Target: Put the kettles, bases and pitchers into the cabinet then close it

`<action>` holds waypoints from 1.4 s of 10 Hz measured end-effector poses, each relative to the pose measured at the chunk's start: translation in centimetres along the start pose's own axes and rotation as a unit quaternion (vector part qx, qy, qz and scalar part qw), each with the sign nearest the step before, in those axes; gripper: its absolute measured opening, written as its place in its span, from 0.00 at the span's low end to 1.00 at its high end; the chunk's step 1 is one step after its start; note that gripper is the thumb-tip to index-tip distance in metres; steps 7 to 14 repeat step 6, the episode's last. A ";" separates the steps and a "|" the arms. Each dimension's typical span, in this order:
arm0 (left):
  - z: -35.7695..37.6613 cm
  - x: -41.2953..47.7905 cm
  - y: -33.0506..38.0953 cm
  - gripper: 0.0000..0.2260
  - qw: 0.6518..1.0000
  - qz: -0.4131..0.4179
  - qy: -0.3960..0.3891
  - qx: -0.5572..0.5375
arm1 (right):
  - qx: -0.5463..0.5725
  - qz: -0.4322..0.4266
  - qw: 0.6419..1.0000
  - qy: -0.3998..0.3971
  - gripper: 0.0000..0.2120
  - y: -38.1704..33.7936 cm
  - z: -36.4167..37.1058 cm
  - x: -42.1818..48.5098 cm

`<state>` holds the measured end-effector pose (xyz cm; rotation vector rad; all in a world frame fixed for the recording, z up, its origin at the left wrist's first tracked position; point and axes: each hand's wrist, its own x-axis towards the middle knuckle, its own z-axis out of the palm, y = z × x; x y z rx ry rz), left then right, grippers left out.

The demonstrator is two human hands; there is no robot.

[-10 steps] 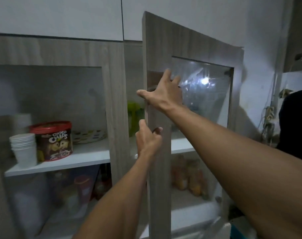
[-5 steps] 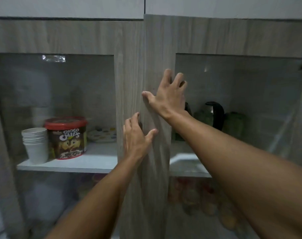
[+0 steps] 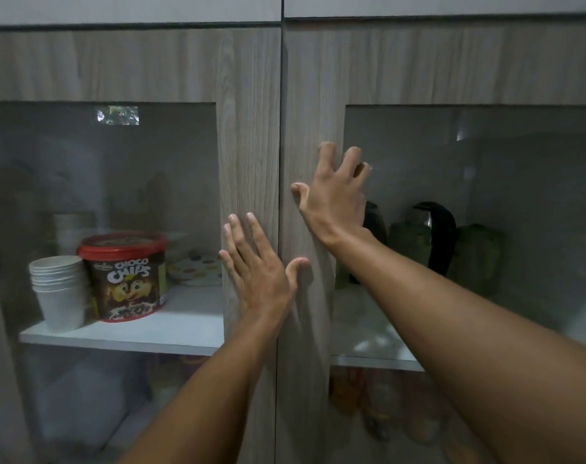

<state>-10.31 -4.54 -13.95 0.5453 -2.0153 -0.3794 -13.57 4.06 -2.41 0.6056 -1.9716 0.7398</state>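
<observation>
- Right hand (image 3: 335, 199): fingers spread and slightly bent, tips on the wood-grain frame of the right glass-paned cabinet door (image 3: 313, 95); it grips nothing.
- Left hand (image 3: 258, 269): open and flat, fingers on the frame of the left door (image 3: 248, 128), thumb reaching across the seam onto the right door; nothing held.
- Change from one second ago: the right door stood swung out; it now sits flush with the left door, seam narrow and straight.
- Behind the right pane: black-handled kettle (image 3: 435, 236) on the white shelf (image 3: 368, 349), between dim green pitchers (image 3: 479, 252); a second dark vessel is partly hidden by the right wrist.
- Behind the left pane: stacked white paper cups (image 3: 59, 289) beside a red-lidded Choco Chips tub (image 3: 125, 276).
</observation>
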 end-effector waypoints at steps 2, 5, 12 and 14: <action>-1.4 -0.7 0.8 0.46 0.998 -0.006 -0.068 0.004 | -0.035 -0.020 0.997 -0.070 0.33 0.0 -0.8 -1.2; -8.3 -2.4 0.3 0.42 0.973 0.018 -0.231 0.011 | -0.034 0.032 0.968 -0.248 0.28 -0.8 -5.8 -4.4; -10.7 -4.7 0.0 0.40 0.973 0.038 -0.228 0.005 | -0.046 0.008 0.965 -0.256 0.29 -2.5 -7.9 -6.5; -10.7 -4.7 0.0 0.40 0.973 0.038 -0.228 0.005 | -0.046 0.008 0.965 -0.256 0.29 -2.5 -7.9 -6.5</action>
